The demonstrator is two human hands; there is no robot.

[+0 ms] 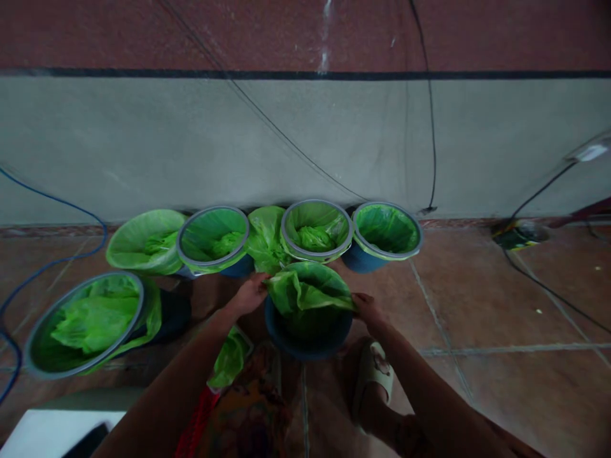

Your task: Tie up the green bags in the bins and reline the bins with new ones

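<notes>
A dark blue bin [308, 348] stands on the floor between my feet, with a thin green plastic bag [305, 294] spread inside it and over its far rim. The near rim is bare. At the left side of the mouth, my left hand [251, 295] is closed on the bag's edge. My right hand [368, 309] pinches the same edge at the right side, so the bag's near edge stretches across the opening. Both hands' fingertips are partly hidden by dim light and plastic.
Against the wall, several lined bins stand in a row, including a grey-rimmed bin [387, 253] at right. Another lined bin [35, 353] leans or lies at left. A blue cable [62, 198] and dark cables [548, 289] trail nearby. A white surface [52, 432] fills the lower left.
</notes>
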